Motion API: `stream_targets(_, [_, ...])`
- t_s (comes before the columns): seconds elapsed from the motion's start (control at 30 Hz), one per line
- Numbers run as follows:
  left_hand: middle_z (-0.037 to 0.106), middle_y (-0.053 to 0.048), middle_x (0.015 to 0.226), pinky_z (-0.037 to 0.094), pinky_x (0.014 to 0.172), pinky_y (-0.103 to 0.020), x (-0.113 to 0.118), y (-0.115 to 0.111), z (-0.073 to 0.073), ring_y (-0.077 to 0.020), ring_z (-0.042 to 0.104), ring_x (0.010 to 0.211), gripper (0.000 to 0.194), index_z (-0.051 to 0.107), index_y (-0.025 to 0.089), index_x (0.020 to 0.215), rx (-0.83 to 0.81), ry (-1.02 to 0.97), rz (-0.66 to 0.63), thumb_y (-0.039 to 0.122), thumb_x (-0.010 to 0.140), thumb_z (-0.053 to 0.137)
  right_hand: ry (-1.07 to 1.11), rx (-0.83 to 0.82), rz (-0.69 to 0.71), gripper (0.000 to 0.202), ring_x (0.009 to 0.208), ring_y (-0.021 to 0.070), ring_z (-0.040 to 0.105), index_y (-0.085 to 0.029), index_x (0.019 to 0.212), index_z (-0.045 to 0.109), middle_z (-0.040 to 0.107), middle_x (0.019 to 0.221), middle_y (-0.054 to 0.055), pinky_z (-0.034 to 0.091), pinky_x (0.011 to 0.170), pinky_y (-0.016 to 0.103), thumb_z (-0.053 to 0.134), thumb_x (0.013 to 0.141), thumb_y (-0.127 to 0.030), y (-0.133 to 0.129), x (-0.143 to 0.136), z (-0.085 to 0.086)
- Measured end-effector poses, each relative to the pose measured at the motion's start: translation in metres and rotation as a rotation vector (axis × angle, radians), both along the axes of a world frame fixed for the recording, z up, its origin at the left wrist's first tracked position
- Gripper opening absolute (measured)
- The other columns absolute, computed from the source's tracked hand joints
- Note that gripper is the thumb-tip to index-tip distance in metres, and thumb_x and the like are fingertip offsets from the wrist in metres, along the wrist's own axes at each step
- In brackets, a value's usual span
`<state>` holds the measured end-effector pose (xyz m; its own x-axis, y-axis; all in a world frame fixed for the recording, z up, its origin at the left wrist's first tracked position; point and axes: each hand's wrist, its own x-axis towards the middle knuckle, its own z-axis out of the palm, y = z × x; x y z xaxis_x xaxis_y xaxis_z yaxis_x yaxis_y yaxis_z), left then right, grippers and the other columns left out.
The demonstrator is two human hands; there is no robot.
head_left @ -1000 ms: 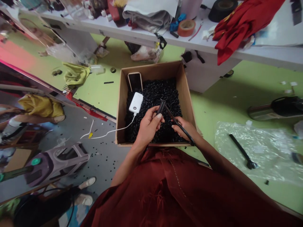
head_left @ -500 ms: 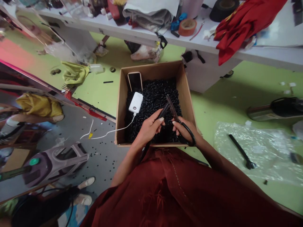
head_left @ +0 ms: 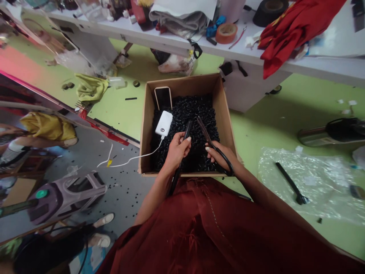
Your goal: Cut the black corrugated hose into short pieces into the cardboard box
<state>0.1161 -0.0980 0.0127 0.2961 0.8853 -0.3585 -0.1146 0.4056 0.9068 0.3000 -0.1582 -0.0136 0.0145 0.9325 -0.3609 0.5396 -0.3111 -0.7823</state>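
My left hand is closed on a narrow black ribbed strip. One end points up over the box, and a black length trails below the hand toward my lap. In my right hand is a pair of scissors with black handles, blades pointing up and left. The blades and the strip are apart. Below both hands, a cardboard box holds many small shiny black pieces. A white power bank lies on the pieces, beside a phone leaning against the box's back wall.
A white cable runs over the box's left edge. Clear plastic sheeting with a black strip on it lies right. Behind stands a white table with tape rolls and red cloth. Another person's feet show lower left.
My left hand has drawn slightly left and turned the strip more upright, away from the blades. The scissors have shifted a little left.
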Motion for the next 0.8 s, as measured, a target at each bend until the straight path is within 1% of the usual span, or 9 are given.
stream_targets(0.07, [0.05,0.007,0.064,0.022,0.038,-0.017,-0.001,0.0,0.0,-0.0018,0.036,0.041,0.025,0.046,0.018,0.094,0.006,0.0,-0.024,0.035,0.08,0.06,0.006,0.003,-0.017,0.04,0.058,0.0152,0.064,-0.022,0.119,0.052,0.068,0.072,0.0,0.052,0.062,0.028,0.047,0.089,-0.047,0.0,0.001,-0.003])
stream_targets(0.13, [0.054,0.005,0.067,0.025,0.039,-0.018,-0.001,0.0,0.0,-0.0022,0.038,0.042,0.025,0.049,0.017,0.094,0.032,0.002,-0.06,0.036,0.08,0.06,-0.005,0.017,-0.018,0.04,0.061,0.0168,0.065,-0.022,0.12,0.051,0.069,0.075,0.001,0.053,0.066,0.031,0.048,0.088,-0.046,0.0,0.001,-0.004])
stream_targets(0.2, [0.057,0.003,0.072,0.028,0.04,-0.018,-0.002,0.0,-0.001,-0.0027,0.041,0.045,0.025,0.052,0.017,0.096,0.06,0.016,-0.076,0.035,0.08,0.06,-0.033,0.042,-0.022,0.04,0.069,0.0195,0.067,-0.022,0.121,0.051,0.07,0.082,0.003,0.053,0.072,0.035,0.05,0.087,-0.045,0.0,0.001,-0.003])
stream_targets(0.27, [0.059,0.002,0.076,0.031,0.042,-0.018,-0.003,0.0,-0.003,-0.003,0.043,0.047,0.026,0.055,0.016,0.099,0.08,0.04,-0.068,0.033,0.08,0.06,-0.033,0.067,-0.022,0.041,0.082,0.0223,0.067,-0.023,0.121,0.05,0.07,0.093,0.005,0.051,0.079,0.039,0.053,0.085,-0.043,0.001,0.001,-0.002])
stream_targets(0.33, [0.058,0.002,0.076,0.032,0.043,-0.019,-0.004,0.0,-0.004,-0.0035,0.044,0.049,0.025,0.057,0.016,0.101,0.091,0.055,-0.057,0.031,0.081,0.058,0.018,0.089,-0.012,0.045,0.093,0.0232,0.066,-0.023,0.123,0.047,0.068,0.104,0.006,0.05,0.085,0.04,0.056,0.084,-0.042,0.001,0.001,-0.003])
stream_targets(0.43, [0.056,0.002,0.073,0.032,0.044,-0.019,-0.006,0.001,-0.006,-0.0041,0.044,0.05,0.027,0.059,0.015,0.104,0.094,0.061,-0.063,0.031,0.083,0.056,0.12,0.116,0.001,0.049,0.102,0.0219,0.062,-0.023,0.125,0.043,0.063,0.113,0.008,0.048,0.091,0.04,0.057,0.083,-0.042,0.001,0.002,-0.007])
stream_targets(0.57, [0.054,0.002,0.072,0.033,0.045,-0.019,-0.007,-0.001,-0.007,-0.0044,0.043,0.051,0.03,0.06,0.014,0.106,0.099,0.063,-0.1,0.035,0.085,0.055,0.159,0.125,0.02,0.051,0.106,0.0222,0.061,-0.023,0.126,0.041,0.061,0.115,0.008,0.047,0.094,0.043,0.057,0.083,-0.044,-0.001,0.003,-0.014])
stream_targets(0.63, [0.054,0.002,0.072,0.032,0.045,-0.019,-0.007,-0.002,-0.008,-0.0044,0.043,0.051,0.031,0.06,0.014,0.107,0.1,0.059,-0.113,0.037,0.086,0.054,0.161,0.124,0.039,0.052,0.106,0.0227,0.06,-0.024,0.127,0.04,0.061,0.115,0.009,0.047,0.094,0.045,0.058,0.083,-0.044,-0.002,0.004,-0.015])
stream_targets(0.8, [0.053,0.002,0.071,0.03,0.044,-0.02,-0.007,-0.003,-0.005,-0.0039,0.041,0.049,0.033,0.06,0.014,0.107,0.048,0.02,-0.099,0.039,0.084,0.056,0.17,0.133,0.064,0.053,0.107,0.0234,0.06,-0.023,0.128,0.039,0.061,0.116,0.01,0.047,0.094,0.045,0.057,0.082,-0.044,-0.001,0.001,-0.008])
